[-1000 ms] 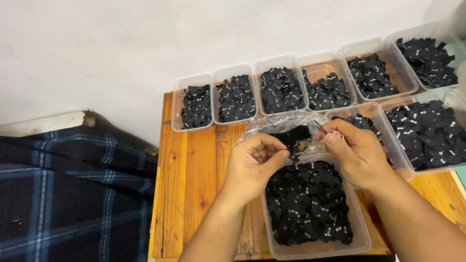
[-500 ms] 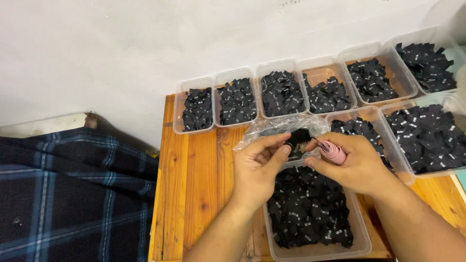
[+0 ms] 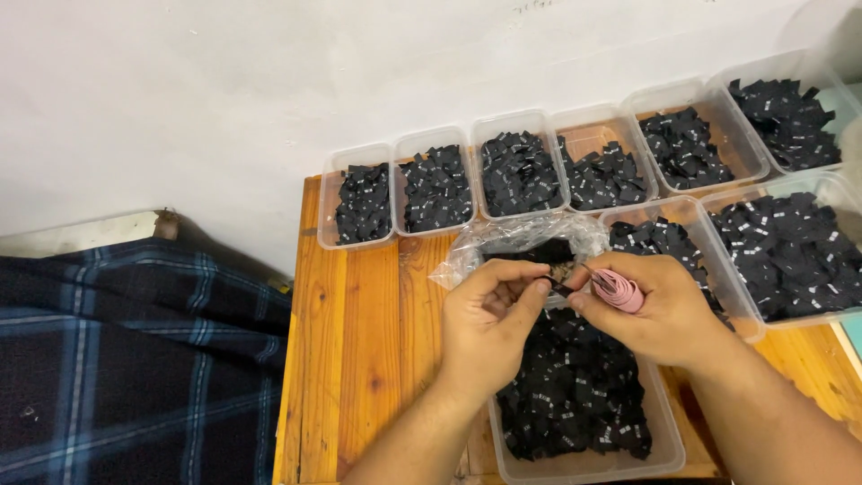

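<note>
We are pinching a small black label [image 3: 558, 286] between left hand [image 3: 489, 323] and right hand [image 3: 655, 310] (pink snips [image 3: 620, 290] gripped in the right), above the table's near-edge tub [image 3: 669, 449]; cutting cleanly probably requires keeping it taut.

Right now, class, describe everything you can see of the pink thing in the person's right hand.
The pink bundle looks like thin bands or strips gathered in a small flattened loop, soft and matte. It lies tilted across the fingers of the right hand, held above the nearest clear tub of black tags. Its left end nears the left hand fingertips. Its exact material is unclear.
</note>
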